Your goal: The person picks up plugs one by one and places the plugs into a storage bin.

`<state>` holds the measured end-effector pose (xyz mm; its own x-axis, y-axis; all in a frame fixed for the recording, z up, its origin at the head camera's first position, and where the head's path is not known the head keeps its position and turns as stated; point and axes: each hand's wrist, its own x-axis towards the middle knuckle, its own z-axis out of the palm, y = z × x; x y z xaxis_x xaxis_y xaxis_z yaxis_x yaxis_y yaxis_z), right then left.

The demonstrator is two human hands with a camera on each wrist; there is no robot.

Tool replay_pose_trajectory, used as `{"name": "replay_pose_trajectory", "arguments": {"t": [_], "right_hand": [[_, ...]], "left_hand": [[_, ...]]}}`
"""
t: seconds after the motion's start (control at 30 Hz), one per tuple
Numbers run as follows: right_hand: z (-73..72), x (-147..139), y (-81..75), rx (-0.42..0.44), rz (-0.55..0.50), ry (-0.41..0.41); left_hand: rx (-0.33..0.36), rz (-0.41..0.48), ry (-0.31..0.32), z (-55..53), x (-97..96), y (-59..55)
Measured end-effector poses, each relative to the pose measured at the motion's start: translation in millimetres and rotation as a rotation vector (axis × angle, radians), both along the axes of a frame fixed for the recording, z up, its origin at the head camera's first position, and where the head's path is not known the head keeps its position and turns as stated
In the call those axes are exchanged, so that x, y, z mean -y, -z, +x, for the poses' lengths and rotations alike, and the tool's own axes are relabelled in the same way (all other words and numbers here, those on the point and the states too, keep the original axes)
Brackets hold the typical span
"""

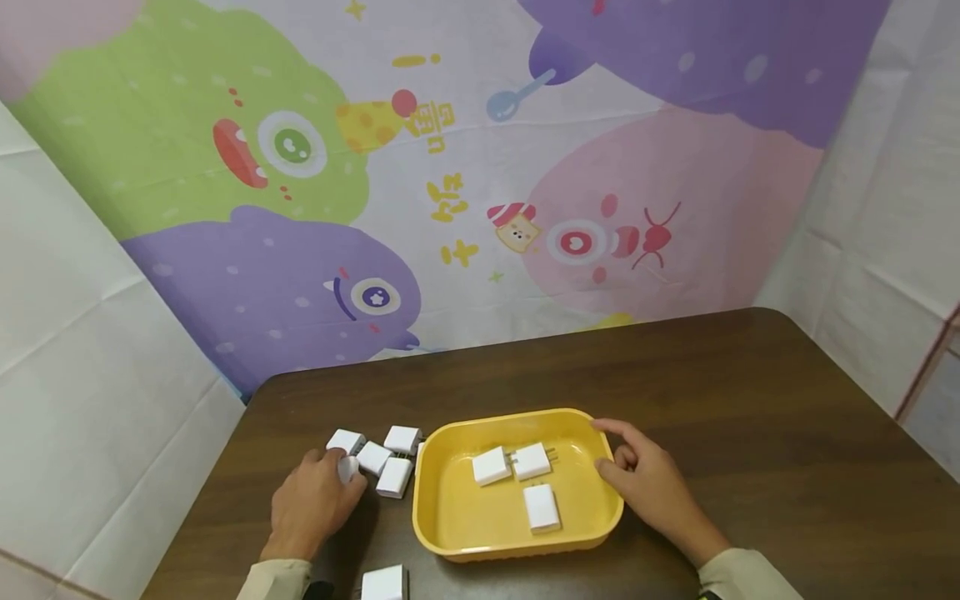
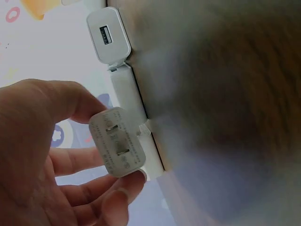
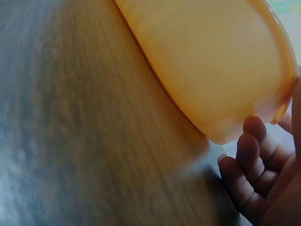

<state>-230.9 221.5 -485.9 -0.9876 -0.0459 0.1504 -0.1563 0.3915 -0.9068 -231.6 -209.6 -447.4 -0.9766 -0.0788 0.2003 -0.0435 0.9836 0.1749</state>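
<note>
My left hand pinches a white USB charger plug between thumb and fingers. Its two metal prongs face the left wrist camera. Beside it on the table lie several more white charger plugs; one of them shows a USB port. To their right stands a yellow plastic basin with three charger plugs inside. My right hand holds the basin's right rim, thumb over the edge and index finger at the far corner. In the right wrist view its other fingers curl beside the basin's outer wall.
Another white charger plug lies near the front edge of the view, left of the basin. The dark wooden table extends to the right. A cartoon-print cloth hangs behind it, with pale sheeting at the sides.
</note>
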Motion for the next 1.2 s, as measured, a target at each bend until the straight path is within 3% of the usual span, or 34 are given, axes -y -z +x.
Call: {"name": "replay_pose_trajectory", "arguments": {"t": [0.3, 0.53, 0.83, 1.2], "right_hand": [[-1.4, 1, -0.2, -0.002, -0.004, -0.013], [-2.2, 1, 0.2, -0.004, -0.024, -0.024], [-2.0, 0, 0.8, -0.006, -0.013, -0.018], [0.3, 0, 1.1, 0.002, -0.009, -0.009]], "left_hand": [[-0.069, 0.033, -0.005, -0.1, -4.6, -1.9], [-0.192, 0.066, 0.029, -0.5, -13.1, -4.8], [-0.223, 0.093, 0.060, 1.1, -22.0, -12.2], [-0.366, 0.060, 0.189, 7.9, -39.7, -28.0]]}}
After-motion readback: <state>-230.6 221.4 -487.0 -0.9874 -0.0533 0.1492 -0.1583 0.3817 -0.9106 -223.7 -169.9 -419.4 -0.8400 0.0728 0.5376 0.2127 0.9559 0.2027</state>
